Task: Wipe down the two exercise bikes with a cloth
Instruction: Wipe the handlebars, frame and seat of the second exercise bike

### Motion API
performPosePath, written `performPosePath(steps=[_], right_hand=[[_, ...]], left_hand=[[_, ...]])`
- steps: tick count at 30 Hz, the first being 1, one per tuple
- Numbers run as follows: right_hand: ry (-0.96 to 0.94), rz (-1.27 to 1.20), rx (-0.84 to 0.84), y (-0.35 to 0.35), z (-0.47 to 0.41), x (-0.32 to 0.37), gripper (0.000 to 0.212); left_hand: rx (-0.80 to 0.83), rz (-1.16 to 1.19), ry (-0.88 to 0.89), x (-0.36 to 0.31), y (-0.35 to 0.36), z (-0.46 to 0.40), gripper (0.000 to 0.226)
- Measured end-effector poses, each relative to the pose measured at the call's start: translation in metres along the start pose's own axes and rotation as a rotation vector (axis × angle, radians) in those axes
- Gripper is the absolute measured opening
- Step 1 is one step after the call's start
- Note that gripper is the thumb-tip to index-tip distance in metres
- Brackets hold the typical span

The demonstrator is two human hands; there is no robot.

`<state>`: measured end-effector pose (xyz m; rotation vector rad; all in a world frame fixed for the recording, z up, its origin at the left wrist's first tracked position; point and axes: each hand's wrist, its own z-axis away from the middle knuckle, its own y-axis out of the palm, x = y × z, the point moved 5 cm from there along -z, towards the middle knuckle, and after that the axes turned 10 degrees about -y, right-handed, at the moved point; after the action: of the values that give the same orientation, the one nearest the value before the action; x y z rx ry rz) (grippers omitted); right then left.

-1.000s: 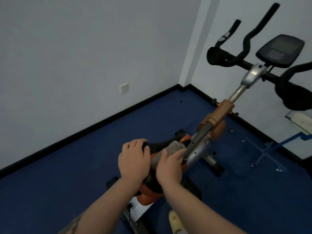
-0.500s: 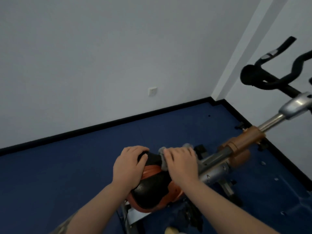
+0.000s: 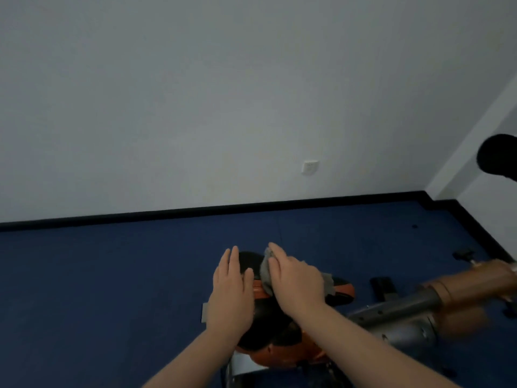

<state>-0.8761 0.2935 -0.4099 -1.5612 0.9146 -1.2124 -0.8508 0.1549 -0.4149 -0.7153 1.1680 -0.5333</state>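
One exercise bike (image 3: 397,312) is in view, low and right of centre; a second is not visible. Its frame is rigid metal and looks heavy, so it should stay put under wiping pressure. Behind the frame, the black and orange saddle (image 3: 268,329) is padded and smooth, probably slightly slippery. The left hand (image 3: 232,289) rests flat on the saddle's left side, fingers straight, steadying it. The right hand (image 3: 296,278) presses the grey cloth (image 3: 265,275) flat against the saddle's far end, fingers extended. The cloth is soft, light and limp; it handles best bunched under the palm.
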Motion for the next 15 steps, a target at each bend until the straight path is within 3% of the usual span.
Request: performPosePath(steps=[3,8,10,13,15], right_hand=[[-0.216,-0.089,-0.019,-0.01,0.023,-0.014,0.042],[-0.142,0.067,0.134,-0.005,0.01,-0.045,0.017],[-0.095,0.075,0.196,0.004,-0.013,-0.027,0.024],[0.033,-0.101,0.235,0.015,-0.044,0.007,0.043],[-0.036,-0.18,0.173,0.016,-0.05,0.034,0.047]], left_hand=[[-0.057,0.065,-0.002,0.012,-0.002,0.013,0.052],[-0.131,0.186,-0.113,0.014,-0.002,0.014,0.046],[-0.161,0.196,-0.131,0.016,-0.003,0.015,0.043],[-0.228,0.235,-0.165,0.018,-0.005,0.018,0.038],[-0.252,0.262,-0.212,0.021,-0.005,0.019,0.038]])
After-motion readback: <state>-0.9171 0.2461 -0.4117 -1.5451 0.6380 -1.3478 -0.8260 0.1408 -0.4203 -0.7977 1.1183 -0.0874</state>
